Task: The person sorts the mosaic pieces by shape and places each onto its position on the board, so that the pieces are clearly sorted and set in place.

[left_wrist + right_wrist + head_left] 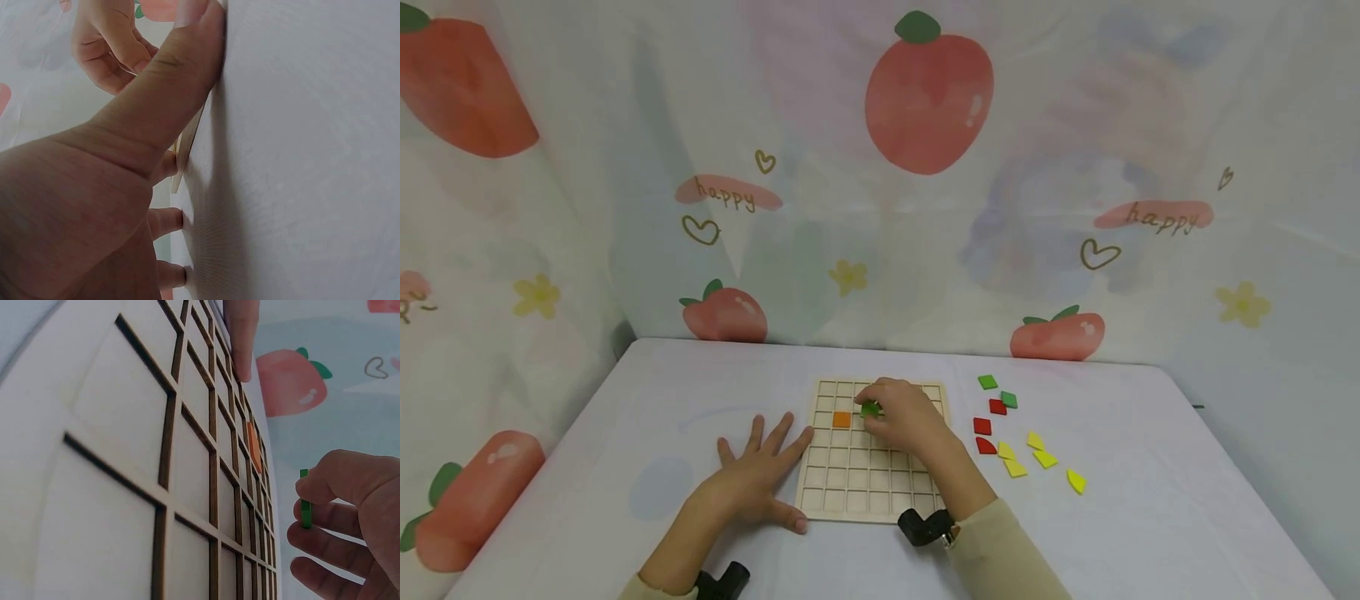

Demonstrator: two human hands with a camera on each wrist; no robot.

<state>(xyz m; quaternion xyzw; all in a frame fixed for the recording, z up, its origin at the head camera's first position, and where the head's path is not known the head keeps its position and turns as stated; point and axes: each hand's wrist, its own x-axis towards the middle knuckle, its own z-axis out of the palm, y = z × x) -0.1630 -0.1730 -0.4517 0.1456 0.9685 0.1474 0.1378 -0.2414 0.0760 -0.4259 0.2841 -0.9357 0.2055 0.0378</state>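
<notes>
A wooden grid board (857,504) lies on the table, with an orange square tile (842,420) in one of its cells. My right hand (910,417) is over the upper part of the board and pinches a green tile (305,500) between thumb and fingers. In the right wrist view that tile is held edge-on, apart from the grid. My left hand (756,479) is spread on the table at the board's left side. Its index fingertip and thumb (169,81) touch or lie right by the board's edge.
Right of the board lie loose tiles: a light green tile (987,382), a darker green tile (1009,400), several red tiles (982,427) and several yellow tiles (1046,458). A patterned cloth backdrop (880,233) rises behind the white table (1150,517).
</notes>
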